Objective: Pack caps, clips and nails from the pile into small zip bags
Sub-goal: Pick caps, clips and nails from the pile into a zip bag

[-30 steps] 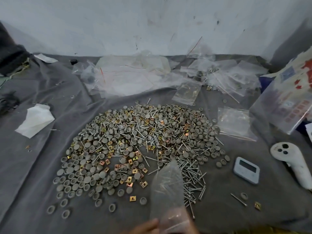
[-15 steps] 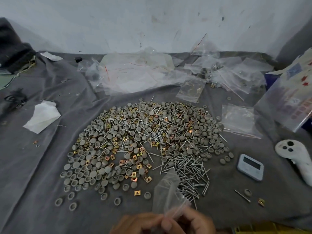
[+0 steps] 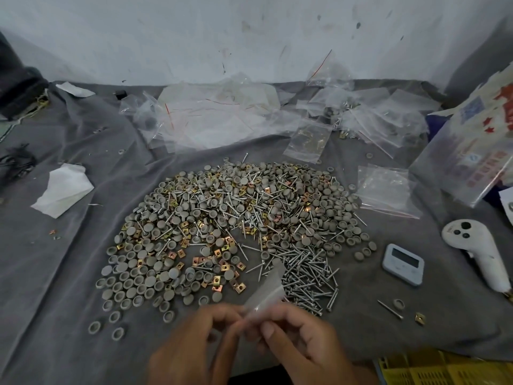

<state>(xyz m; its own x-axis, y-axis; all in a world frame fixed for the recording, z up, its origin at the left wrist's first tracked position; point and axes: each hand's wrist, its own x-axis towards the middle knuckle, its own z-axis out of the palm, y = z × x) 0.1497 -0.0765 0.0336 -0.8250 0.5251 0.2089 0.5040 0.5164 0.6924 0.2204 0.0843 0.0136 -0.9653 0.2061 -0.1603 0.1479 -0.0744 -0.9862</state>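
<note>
A wide pile [image 3: 238, 218] of grey round caps, brass square clips and steel nails lies on the grey cloth. Loose nails [image 3: 308, 279] bunch at its near right edge. Just in front of the pile, my left hand [image 3: 194, 348] and my right hand [image 3: 299, 340] both pinch the bottom of a small clear zip bag [image 3: 266, 293]. The bag stands up between my fingertips, over the near edge of the nails. I cannot tell whether anything is inside it.
Empty clear zip bags [image 3: 385, 190] lie right of the pile, and more bags [image 3: 216, 118] at the back by the wall. A white timer [image 3: 403, 263] and white controller [image 3: 477, 257] sit right. A folded tissue [image 3: 63, 190] lies left. A yellow crate [image 3: 444, 368] is near right.
Both hands have come up into view from the bottom edge. The bag, held upright by one hand a second ago, is now pinched between both hands and sits lower.
</note>
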